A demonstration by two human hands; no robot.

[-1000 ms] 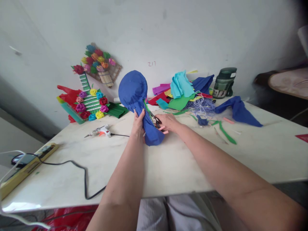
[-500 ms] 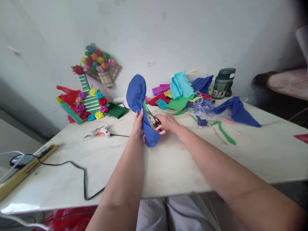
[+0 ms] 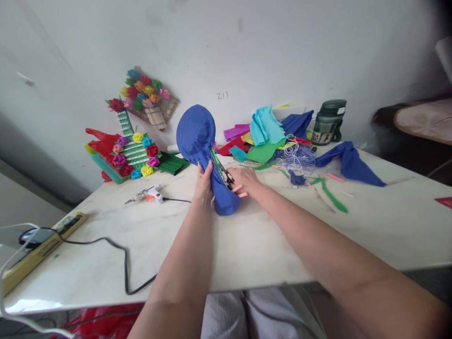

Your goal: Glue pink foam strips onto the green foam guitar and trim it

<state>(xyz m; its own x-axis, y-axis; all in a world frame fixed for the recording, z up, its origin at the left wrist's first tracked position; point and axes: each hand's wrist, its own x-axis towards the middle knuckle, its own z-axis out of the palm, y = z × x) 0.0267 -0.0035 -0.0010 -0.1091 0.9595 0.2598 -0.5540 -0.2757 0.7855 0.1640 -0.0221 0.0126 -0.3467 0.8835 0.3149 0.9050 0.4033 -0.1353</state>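
Note:
A blue paper-covered piece (image 3: 196, 132), round at the top and narrow in the middle, stands tilted above the table. My left hand (image 3: 204, 184) is closed around its narrow middle, thumb on the near face. Along its right edge a strip of green shows. My right hand (image 3: 243, 179) is closed on a pair of scissors (image 3: 228, 178) with dark handles, its blades at that edge. Pink bits (image 3: 240, 191) show by the right fingers; whether they are held or part of the scissors I cannot tell.
A white glue gun (image 3: 152, 194) with a black cord lies at the left, near a yellow power strip (image 3: 45, 247). Behind are a flower-covered guitar craft (image 3: 136, 151), coloured paper (image 3: 266, 125), tangled string (image 3: 298, 157) and a green bottle (image 3: 329, 122). Blue paper (image 3: 349, 165) lies right.
The blue piece has turned so that more of its round face shows, with its lower end shifted slightly right. Both hands keep their grip, and the scissors stay at the edge.

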